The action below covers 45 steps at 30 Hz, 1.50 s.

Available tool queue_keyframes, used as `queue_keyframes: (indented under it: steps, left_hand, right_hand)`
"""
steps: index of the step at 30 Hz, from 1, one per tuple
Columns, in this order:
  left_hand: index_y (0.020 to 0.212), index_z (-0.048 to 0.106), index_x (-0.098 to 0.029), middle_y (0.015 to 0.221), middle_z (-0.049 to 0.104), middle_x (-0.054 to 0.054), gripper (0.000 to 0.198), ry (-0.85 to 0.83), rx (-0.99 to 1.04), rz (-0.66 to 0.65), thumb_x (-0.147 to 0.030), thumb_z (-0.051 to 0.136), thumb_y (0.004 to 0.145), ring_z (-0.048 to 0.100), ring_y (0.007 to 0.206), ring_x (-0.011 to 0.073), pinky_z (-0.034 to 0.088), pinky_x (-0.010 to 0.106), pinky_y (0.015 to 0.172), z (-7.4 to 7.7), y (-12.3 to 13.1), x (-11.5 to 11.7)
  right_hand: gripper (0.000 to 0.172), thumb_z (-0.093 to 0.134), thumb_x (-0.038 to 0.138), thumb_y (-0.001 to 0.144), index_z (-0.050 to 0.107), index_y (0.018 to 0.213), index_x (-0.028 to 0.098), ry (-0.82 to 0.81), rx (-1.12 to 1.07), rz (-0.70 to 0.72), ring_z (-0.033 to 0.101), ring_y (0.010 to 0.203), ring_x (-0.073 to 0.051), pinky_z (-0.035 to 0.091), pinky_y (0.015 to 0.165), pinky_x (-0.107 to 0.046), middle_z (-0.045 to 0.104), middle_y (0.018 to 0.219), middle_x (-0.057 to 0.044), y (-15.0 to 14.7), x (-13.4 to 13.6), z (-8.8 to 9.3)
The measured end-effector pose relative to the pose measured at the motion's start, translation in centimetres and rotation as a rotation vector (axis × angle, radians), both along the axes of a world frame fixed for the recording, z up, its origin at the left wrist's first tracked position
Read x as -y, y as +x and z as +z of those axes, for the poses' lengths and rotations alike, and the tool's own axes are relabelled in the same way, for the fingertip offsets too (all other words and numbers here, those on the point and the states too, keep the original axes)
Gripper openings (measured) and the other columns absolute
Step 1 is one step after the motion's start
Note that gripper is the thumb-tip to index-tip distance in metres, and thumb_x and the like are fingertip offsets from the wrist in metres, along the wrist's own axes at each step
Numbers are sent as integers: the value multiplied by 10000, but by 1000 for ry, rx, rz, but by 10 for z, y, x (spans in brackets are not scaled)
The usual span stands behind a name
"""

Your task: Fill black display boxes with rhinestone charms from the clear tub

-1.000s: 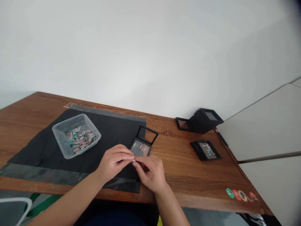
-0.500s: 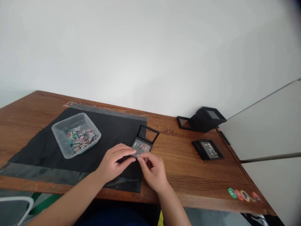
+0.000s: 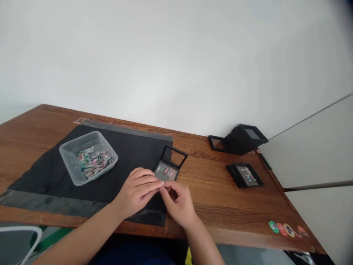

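Observation:
Over the near edge of a small black case (image 3: 166,173) with its framed lid raised, my two hands meet at the fingertips. My left hand (image 3: 139,187) is closed, its fingers pressed together and touching my right fingertips. My right hand (image 3: 178,201) pinches with thumb and forefinger; whatever is between them is hidden. Several small shiny pieces that look like press-on nails (image 3: 166,171) lie on the case's grey base. Its front part is covered by my hands.
Left on a black mat (image 3: 132,147) stands a clear plastic tub (image 3: 75,176) with many small colourful pieces (image 3: 95,162). At right are a filled black case (image 3: 246,175), a stack of black cases (image 3: 242,141) by the wall, and round stickers (image 3: 288,230) near the table's front edge.
My left fingers have come down and forward over my right fingertips, closing the gap that showed between thumb and forefinger. The open case stays in place.

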<state>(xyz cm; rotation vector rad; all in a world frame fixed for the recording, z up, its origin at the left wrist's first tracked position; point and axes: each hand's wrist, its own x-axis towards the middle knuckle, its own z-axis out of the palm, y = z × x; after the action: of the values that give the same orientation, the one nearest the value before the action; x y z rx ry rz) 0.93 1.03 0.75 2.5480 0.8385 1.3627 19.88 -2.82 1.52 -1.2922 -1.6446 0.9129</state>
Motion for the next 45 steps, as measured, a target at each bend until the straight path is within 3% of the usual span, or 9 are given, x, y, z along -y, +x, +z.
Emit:
queue_keyframes:
  steps: [11, 15, 21, 32, 38, 45]
  left_hand:
    - [1139, 714, -245, 1019, 762, 29, 268, -32, -36, 75, -163, 735, 885, 623, 1019, 209, 485, 388, 941, -7, -6, -8]
    - [1086, 750, -279, 1046, 734, 42, 181, -171, -90, 115, -249, 705, 913, 606, 1021, 229, 467, 415, 950, -11, -12, -15]
    - [1092, 767, -303, 1096, 686, 58, 190, -392, -131, 58, -301, 681, 923, 578, 1059, 243, 474, 420, 956, -8, -15, -22]
    - [1150, 737, -283, 1037, 672, 54, 223, -488, -181, 0, -264, 637, 951, 579, 985, 222, 497, 380, 890, -8, -10, -25]
    - [1170, 718, -266, 1059, 697, 60, 232, -487, -134, 42, -265, 633, 954, 601, 1000, 226, 495, 384, 901, -11, -9, -27]
    - [1111, 717, -245, 938, 708, 39, 181, -531, -69, 80, -273, 650, 945, 613, 908, 207, 483, 359, 843, -12, -5, -28]
  right_hand:
    - [254, 554, 337, 981, 735, 857, 209, 46, 171, -42, 575, 594, -121, 404, 582, -224, 671, 682, 3, 5, -1, 6]
    - [278, 529, 345, 989, 727, 848, 211, 53, 213, -89, 575, 577, -124, 398, 578, -230, 669, 672, -2, 8, -1, 7]
    - [260, 521, 317, 986, 727, 854, 231, 52, 312, 15, 595, 594, -118, 403, 595, -220, 673, 670, 16, 6, -1, 7]
    - [257, 526, 321, 981, 726, 838, 245, 44, 390, 0, 584, 564, -123, 357, 573, -226, 674, 643, 17, -1, -1, 2]
    - [248, 533, 317, 975, 713, 820, 247, 28, 419, -1, 581, 570, -123, 343, 575, -231, 666, 640, 24, -1, -2, 2]
    - [238, 536, 303, 966, 710, 814, 244, 24, 420, -10, 575, 566, -116, 338, 576, -228, 656, 631, 28, -1, -1, 2]
